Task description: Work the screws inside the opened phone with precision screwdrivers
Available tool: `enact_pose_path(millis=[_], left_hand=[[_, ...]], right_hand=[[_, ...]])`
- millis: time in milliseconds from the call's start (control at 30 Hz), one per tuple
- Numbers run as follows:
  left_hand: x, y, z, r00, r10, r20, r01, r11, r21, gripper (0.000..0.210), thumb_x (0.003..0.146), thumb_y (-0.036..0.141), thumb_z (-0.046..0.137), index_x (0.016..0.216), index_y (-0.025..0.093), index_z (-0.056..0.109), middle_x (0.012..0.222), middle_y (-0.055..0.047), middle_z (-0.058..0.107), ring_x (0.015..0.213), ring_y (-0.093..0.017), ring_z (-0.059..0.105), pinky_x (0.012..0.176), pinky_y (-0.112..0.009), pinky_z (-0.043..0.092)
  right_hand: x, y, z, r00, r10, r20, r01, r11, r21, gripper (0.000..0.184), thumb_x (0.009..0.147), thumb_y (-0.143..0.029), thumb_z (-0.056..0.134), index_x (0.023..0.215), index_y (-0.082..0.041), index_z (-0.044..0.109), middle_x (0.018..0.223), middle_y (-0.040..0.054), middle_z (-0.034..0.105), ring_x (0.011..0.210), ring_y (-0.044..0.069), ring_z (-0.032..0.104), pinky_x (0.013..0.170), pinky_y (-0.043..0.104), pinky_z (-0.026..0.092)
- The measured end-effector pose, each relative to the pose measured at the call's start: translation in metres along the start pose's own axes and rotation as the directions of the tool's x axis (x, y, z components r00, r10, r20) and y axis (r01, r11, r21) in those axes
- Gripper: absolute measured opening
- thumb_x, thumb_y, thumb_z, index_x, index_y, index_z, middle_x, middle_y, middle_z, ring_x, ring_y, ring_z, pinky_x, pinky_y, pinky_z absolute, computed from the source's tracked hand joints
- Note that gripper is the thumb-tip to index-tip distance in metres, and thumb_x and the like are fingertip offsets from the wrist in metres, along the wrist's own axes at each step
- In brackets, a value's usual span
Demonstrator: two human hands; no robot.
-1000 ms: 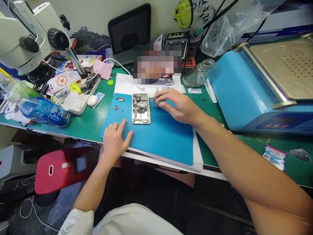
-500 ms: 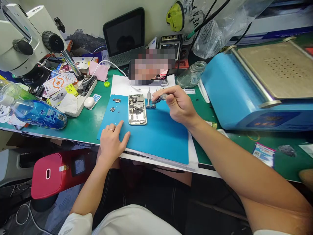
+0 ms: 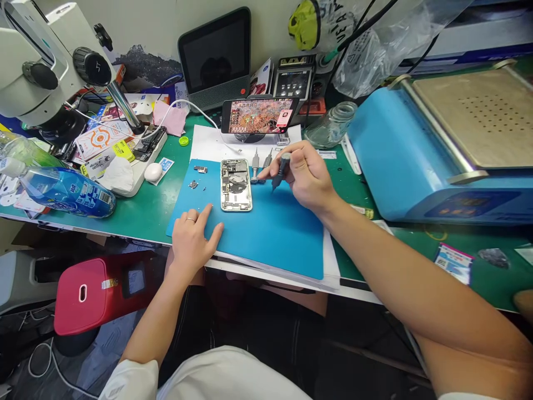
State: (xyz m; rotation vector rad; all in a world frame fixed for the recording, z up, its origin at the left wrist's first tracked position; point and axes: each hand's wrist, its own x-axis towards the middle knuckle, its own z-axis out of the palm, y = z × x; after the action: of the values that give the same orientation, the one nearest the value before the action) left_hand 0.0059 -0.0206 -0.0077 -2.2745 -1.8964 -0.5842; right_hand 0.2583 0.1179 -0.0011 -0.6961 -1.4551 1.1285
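An opened phone [image 3: 236,194] lies on the blue work mat [image 3: 266,244], its inner parts bare. My right hand [image 3: 306,175] is closed around a grey screwdriver [image 3: 281,170], tip pointing down over the mat to the right of the phone. Two more screwdrivers [image 3: 255,166] lie beside the phone's upper right, close to my right fingertips. My left hand [image 3: 194,236] rests flat on the mat's left edge with fingers spread, holding nothing. Small loose parts [image 3: 193,184] and a small metal piece [image 3: 200,169] sit left of the phone.
Behind the mat a propped phone [image 3: 260,116] shows a lit picture, with a dark smart display [image 3: 216,61] further back. A blue machine [image 3: 387,166] stands at right, a glass jar [image 3: 328,128] near it. At left are a microscope [image 3: 50,72] and a blue bottle [image 3: 69,191].
The screwdriver in my right hand has turned from nearly level to tip down. My left hand stays on the mat. The whole view has shifted slightly.
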Motion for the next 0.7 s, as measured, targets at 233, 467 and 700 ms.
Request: enact_pose_path(millis=[233, 467, 700], left_hand=[[0.0, 0.001, -0.001, 0.999, -0.017, 0.031, 0.017, 1.0, 0.003, 0.052, 0.107, 0.054, 0.048, 0.142, 0.019, 0.066, 0.096, -0.01, 0.066, 0.089, -0.027, 0.06, 0.075, -0.037, 0.04], [0.0, 0.001, -0.001, 0.999, -0.023, 0.037, 0.023, 1.0, -0.008, 0.053, 0.106, 0.054, 0.048, 0.142, 0.019, 0.066, 0.097, -0.011, 0.066, 0.09, -0.027, 0.061, 0.077, -0.037, 0.041], [0.0, 0.0, -0.001, 1.0, -0.007, 0.02, 0.007, 1.0, -0.013, 0.052, 0.106, 0.053, 0.049, 0.139, 0.018, 0.068, 0.096, -0.01, 0.066, 0.089, -0.026, 0.06, 0.077, -0.037, 0.041]], right_hand=[[0.004, 0.013, 0.002, 0.999, 0.037, -0.011, -0.038, 0.999, -0.031, 0.042, 0.097, -0.075, 0.05, 0.104, -0.033, 0.05, 0.069, -0.005, 0.049, 0.058, 0.017, 0.057, 0.059, 0.034, 0.053], [-0.001, 0.004, -0.014, 0.984, -0.168, -0.062, 0.117, 0.864, -0.49, 0.038, 0.099, -0.065, 0.056, 0.114, -0.031, 0.064, 0.091, 0.0041, 0.07, 0.082, 0.024, 0.069, 0.076, 0.042, 0.059], [0.01, 0.0, -0.043, 0.942, -0.267, 0.204, 0.319, 0.525, -0.789, 0.029, 0.102, -0.048, 0.057, 0.115, -0.027, 0.073, 0.11, 0.0096, 0.08, 0.1, 0.034, 0.068, 0.092, 0.054, 0.056]])
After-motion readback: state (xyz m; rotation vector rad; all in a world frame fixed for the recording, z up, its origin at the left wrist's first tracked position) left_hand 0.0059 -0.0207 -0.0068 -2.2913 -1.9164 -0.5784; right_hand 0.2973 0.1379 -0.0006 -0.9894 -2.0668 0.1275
